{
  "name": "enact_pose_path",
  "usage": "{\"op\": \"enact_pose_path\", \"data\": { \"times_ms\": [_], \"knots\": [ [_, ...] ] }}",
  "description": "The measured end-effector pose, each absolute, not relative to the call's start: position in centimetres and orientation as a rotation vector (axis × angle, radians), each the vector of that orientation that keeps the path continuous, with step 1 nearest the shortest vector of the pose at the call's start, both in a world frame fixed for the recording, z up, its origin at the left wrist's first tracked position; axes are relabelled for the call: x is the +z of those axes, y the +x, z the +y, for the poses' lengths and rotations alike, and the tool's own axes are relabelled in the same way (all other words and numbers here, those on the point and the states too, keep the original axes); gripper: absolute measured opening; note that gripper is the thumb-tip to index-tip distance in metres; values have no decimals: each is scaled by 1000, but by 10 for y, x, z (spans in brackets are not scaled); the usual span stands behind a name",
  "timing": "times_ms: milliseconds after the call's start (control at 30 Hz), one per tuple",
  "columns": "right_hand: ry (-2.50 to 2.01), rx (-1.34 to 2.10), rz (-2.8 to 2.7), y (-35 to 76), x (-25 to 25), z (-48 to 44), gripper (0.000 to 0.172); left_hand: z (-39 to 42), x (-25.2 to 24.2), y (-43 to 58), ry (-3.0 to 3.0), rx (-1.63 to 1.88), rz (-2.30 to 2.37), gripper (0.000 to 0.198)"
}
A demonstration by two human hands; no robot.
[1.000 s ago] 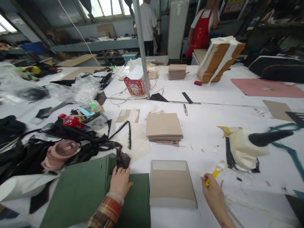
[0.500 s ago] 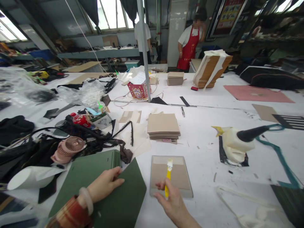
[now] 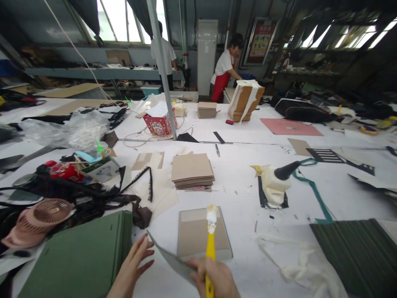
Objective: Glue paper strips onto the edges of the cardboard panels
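Half a second ago the green sheet [image 3: 169,258] lay flat under the left hand [image 3: 133,267]. Now it stands tilted between both hands, with the left fingers spread wide beside it. The right hand [image 3: 217,279] grips the yellow brush [image 3: 211,244], its bristles over the grey board [image 3: 192,236] as before. The green stack [image 3: 77,256] borders the left hand closely. Bare white table [image 3: 242,207] lies open to the right of the board.

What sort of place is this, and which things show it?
Probably a handcraft workshop making board or paper goods: stacks of cut cardboard on a long white table, a glue bottle, and a yellow-handled brush in the right hand.
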State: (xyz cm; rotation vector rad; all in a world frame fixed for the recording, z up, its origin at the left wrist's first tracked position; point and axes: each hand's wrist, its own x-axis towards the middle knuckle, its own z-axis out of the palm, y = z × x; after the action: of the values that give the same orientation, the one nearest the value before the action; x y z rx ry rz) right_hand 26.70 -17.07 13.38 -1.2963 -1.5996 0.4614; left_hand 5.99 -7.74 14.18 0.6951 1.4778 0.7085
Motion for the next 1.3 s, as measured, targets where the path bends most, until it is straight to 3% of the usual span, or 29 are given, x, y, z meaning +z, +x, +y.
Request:
{"op": "enact_pose_path", "data": {
  "times_ms": [167,267,533,1067,1300],
  "knots": [
    [-1772,607,-1150,326,113,-175,24,-91,92,82,746,563,1405,57],
    [-1935,557,-1118,349,78,-170,20,-89,61,99,898,481,1283,48],
    [-2115,498,-1251,372,-2,-135,7,-35,-4,128,1655,254,1718,39],
    [-2221,439,-1338,383,-34,-102,7,-4,-21,136,1679,116,1720,32],
    [-2302,210,-1419,383,-29,-104,13,-4,-11,136,1648,122,1701,34]
  ]
}}
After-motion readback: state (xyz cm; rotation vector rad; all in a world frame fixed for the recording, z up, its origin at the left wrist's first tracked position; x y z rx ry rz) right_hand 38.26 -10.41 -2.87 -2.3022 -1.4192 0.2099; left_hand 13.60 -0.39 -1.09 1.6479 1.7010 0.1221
